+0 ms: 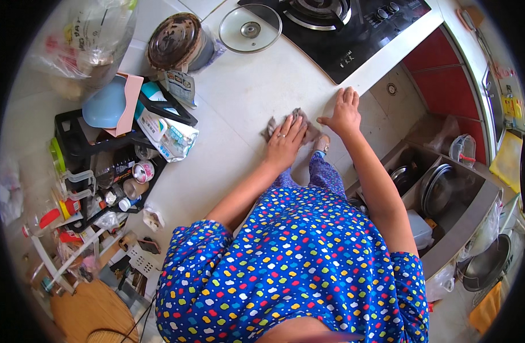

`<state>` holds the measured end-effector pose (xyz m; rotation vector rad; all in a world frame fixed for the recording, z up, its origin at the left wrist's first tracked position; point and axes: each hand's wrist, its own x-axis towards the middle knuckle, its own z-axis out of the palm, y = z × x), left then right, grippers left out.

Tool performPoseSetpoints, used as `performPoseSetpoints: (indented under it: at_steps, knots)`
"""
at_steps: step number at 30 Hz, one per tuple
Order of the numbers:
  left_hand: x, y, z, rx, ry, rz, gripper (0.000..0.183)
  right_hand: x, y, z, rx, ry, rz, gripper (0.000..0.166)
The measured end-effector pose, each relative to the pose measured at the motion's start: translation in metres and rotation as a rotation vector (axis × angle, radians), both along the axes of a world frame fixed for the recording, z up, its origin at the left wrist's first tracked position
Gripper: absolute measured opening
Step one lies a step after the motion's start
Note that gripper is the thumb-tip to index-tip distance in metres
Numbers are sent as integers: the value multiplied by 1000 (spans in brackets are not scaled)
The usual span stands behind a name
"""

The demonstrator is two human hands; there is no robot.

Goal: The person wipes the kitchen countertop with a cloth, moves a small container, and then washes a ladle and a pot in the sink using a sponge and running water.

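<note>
My left hand (284, 143), with a ring on one finger, presses palm down on a crumpled greyish cloth (305, 128) at the front edge of the white countertop (236, 103). Parts of the cloth stick out on both sides of the fingers; what lies beneath the palm is hidden. My right hand (346, 113) holds nothing. Its fingers rest on the counter's edge, close to the corner of the black gas hob (326, 43), with the thumb pointing towards the cloth.
A glass lid (250, 29) overlaps the hob's edge, beside a lidded pot (176, 43). To the left stands a black rack (73, 137) with a blue bowl (105, 103), packets, jars and bottles. Open shelving (464, 214) with pans is at my right, near red cabinet doors (447, 81).
</note>
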<state>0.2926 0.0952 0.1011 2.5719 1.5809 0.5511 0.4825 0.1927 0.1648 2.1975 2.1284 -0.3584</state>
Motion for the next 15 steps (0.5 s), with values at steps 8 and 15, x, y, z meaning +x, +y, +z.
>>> performPoseSetpoints:
  at_steps: [8,15]
  knots:
    - [33,59,4,-4,77,105,44,4,10,-9,0,-39,-7,110]
    - [22,77,-22,-58,33,164,48,3,13,-13,-27,-1,-32,115]
